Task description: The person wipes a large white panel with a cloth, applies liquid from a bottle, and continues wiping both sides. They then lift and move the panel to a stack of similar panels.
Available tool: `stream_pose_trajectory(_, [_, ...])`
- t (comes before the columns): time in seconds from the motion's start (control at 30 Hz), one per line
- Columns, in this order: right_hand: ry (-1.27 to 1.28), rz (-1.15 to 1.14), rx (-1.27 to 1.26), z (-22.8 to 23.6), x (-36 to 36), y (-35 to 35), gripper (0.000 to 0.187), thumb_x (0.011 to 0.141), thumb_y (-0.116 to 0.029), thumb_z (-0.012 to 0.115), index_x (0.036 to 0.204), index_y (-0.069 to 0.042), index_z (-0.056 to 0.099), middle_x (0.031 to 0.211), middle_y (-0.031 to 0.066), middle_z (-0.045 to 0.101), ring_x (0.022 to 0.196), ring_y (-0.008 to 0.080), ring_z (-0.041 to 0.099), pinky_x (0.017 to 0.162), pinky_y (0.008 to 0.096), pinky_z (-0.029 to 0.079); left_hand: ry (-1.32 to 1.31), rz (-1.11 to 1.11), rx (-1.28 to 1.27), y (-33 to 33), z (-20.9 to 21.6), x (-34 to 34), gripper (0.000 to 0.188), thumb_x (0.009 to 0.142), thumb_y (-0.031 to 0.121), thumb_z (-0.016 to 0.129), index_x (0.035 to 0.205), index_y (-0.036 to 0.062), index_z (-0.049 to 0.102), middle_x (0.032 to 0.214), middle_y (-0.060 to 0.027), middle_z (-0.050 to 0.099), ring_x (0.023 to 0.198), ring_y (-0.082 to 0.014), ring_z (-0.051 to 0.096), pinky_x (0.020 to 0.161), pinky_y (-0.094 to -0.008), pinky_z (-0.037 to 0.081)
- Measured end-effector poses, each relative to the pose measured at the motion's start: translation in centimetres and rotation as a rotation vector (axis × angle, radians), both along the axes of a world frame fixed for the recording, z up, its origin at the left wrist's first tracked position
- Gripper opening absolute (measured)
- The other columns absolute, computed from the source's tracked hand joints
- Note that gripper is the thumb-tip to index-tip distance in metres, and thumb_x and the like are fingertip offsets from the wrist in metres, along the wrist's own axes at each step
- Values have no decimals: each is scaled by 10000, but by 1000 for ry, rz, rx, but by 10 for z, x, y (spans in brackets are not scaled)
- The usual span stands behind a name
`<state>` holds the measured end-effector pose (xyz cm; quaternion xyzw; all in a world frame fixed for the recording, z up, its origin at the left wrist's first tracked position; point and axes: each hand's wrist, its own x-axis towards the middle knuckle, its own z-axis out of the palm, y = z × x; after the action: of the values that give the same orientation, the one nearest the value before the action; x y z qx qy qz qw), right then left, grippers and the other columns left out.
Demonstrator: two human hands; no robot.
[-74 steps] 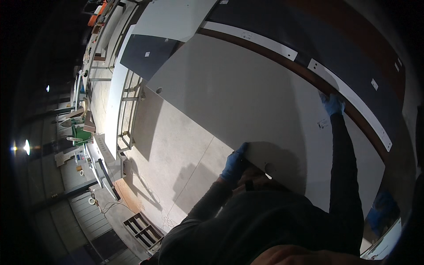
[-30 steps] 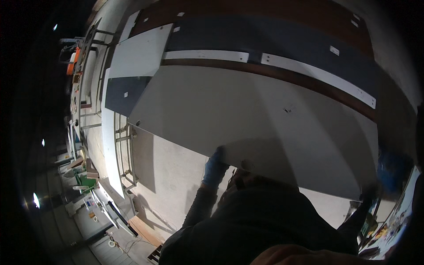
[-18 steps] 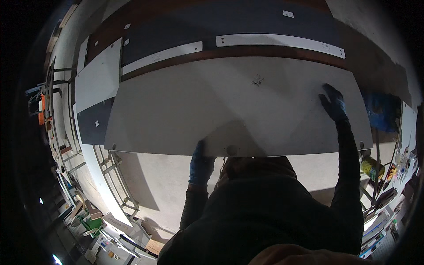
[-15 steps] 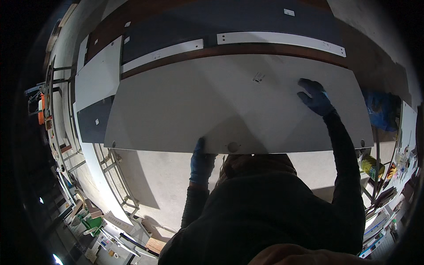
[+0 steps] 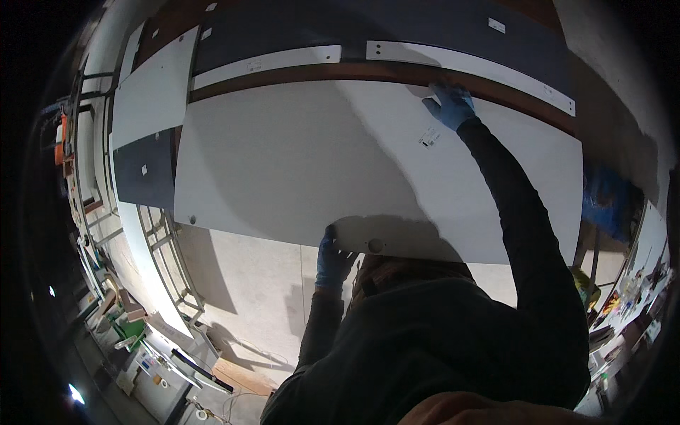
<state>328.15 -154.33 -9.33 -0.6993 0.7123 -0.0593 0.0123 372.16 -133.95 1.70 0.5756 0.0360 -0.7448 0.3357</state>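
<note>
A large pale grey-white panel (image 5: pixel 283 156) lies in front of me, with a round hole near the middle of its near edge and a small label on its top. My left hand (image 5: pixel 333 261), in a blue glove, grips the near edge, one finger on the top face and the rest at the edge. My right hand (image 5: pixel 451 105), also in a blue glove, reaches across to the far edge. Its fingers bend over that edge while the thumb is spread on the panel; the fingertips are partly hidden.
Beyond the panel are two narrow white strips with holes (image 5: pixel 467 71) on a dark grey board (image 5: pixel 411 25). A smaller white panel (image 5: pixel 156 88) and a dark panel (image 5: pixel 145 166) lie at left. Metal racks (image 5: pixel 166 248) stand on the left; a blue bag (image 5: pixel 608 202) is at right.
My right hand has moved left and away from me, from above the panel to its far edge. The panel has turned slightly, its right end coming nearer; my left hand stays at the near edge.
</note>
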Motion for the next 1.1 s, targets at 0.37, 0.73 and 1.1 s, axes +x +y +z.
stream_pose_trajectory(0.37, [-171,47,88,-17,-4,-43,501,952,-542,633,818,-60,661,823,219,690,798,409,678,707,521,528,-1022,-790,-911,2,-1,-5,406,919,111,681,1315,89,596,972,-99,725,660,-185,669,561,-294,547])
stream_pose_trajectory(0.73, [-146,-83,277,-18,-4,-66,662,963,-661,530,854,-36,718,942,233,727,898,387,698,810,495,532,-360,5,-139,-45,112,-41,583,948,320,747,1346,-69,576,1152,-150,683,1016,-253,686,832,-348,603])
stream_pose_trajectory(1.1, [-40,-66,701,2,-7,-103,738,1029,-630,357,1186,-22,744,1315,238,669,1221,387,625,1073,473,457,-541,84,-289,-96,181,-84,480,899,313,783,1145,-91,703,1024,-164,743,887,-254,729,769,-338,596])
